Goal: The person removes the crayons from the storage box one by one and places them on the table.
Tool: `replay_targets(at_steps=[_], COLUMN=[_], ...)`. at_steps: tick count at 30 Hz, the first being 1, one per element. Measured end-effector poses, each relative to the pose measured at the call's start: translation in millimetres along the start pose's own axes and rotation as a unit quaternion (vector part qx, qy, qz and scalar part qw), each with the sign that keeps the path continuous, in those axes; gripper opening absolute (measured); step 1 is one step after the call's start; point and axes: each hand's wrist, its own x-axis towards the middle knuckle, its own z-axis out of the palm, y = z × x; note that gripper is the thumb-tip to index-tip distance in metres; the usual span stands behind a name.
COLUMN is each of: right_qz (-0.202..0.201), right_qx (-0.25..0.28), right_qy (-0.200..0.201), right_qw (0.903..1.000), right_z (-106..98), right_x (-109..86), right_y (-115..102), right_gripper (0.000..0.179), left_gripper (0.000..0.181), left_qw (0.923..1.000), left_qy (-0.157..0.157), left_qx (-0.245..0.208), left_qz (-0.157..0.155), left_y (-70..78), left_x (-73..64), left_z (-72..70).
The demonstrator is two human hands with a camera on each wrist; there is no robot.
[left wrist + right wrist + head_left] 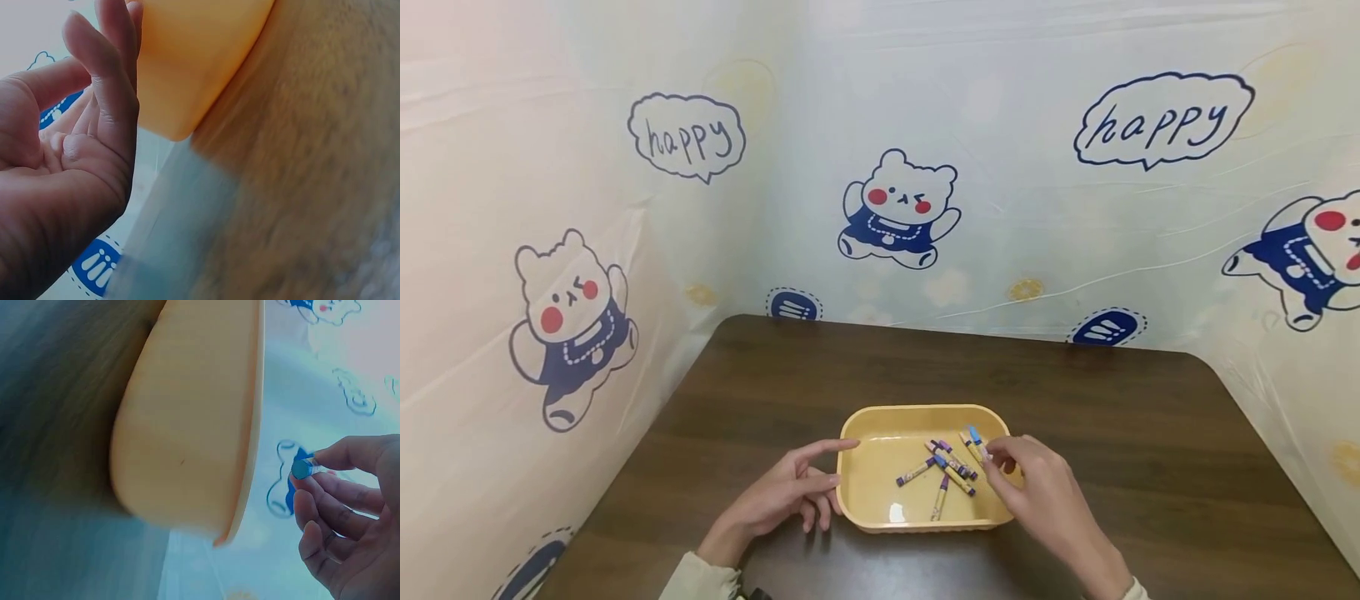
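A yellow plastic basket (pixel 868 500) stands on the table with several crayons (pixel 953 479) in a loose pile on its floor, some with purple ends, some blue. Over its right side my right hand (pixel 1045 487) pinches a blue-tipped crayon (pixel 976 439) between thumb and fingertips. In the right wrist view its blue end (pixel 302 469) shows beyond the basket's rim. My left hand (pixel 782 492) is at the left side, index finger reaching over the rim and thumb by the outer wall. The left wrist view has its fingers (pixel 112 94) beside the basket's wall.
The dark wooden table (pixel 760 375) has rounded far corners. Pale printed curtains (pixel 1000 250) with bears and "happy" bubbles hang behind it and along both sides.
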Motion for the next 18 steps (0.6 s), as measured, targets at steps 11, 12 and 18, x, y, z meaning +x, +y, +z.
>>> replay_targets(at_steps=[11,12,18], right_qz=[0.108,0.124,0.232], right_qx=[0.077,0.078,0.077], right_qy=[0.063,0.062,-0.004], right_qw=[0.9892,0.9872,0.9695], right_z=[-17,-17,-18], right_x=[-21.7,-22.6,-28.7], right_y=[39,43,60], right_gripper=[0.012,0.009,0.011], left_gripper=[0.056,0.055,0.053], left_qw=[0.9997,0.9997,0.999], left_qy=[0.017,0.016,0.012], left_qx=[0.016,0.018,0.036], left_qz=[-0.004,0.001,0.022], left_y=[4.5,4.5,6.0], left_x=[-3.4,-4.1,-6.1], left_z=[-0.7,-1.5,-6.8])
